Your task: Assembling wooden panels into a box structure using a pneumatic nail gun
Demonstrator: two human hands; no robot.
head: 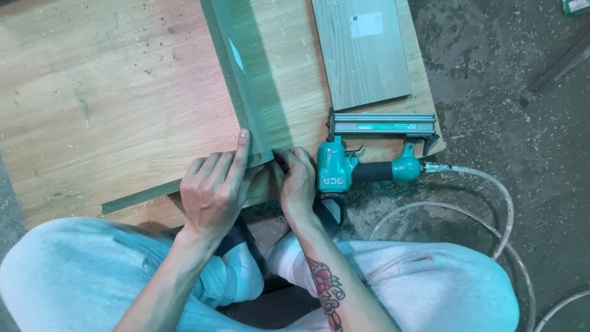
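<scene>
The left hand (215, 187) is pressing flat, fingers together and extended, on the near corner where two greenish panel strips are meeting: a long upright strip (236, 74) running toward 12 o'clock and a low strip (138, 198) running out toward 8 o'clock. Its index fingertip is lying against the upright strip's face. The right hand (297, 181) is sitting just at 3 o'clock of the left, fingers curled and pinching the same corner from the other side. Both strips are resting on a large wooden board (110, 104) lying on the floor (510, 110).

Immediately at 3 o'clock of the right hand, a teal pneumatic nailer (362, 163) is lying on its side, touching the hand's back, with a clear hose (491, 209) looping away over the shaving-strewn floor. At 1 o'clock, a grey wood-grain panel (362, 52) is carrying a small white rectangular label (366, 24) near its far edge.
</scene>
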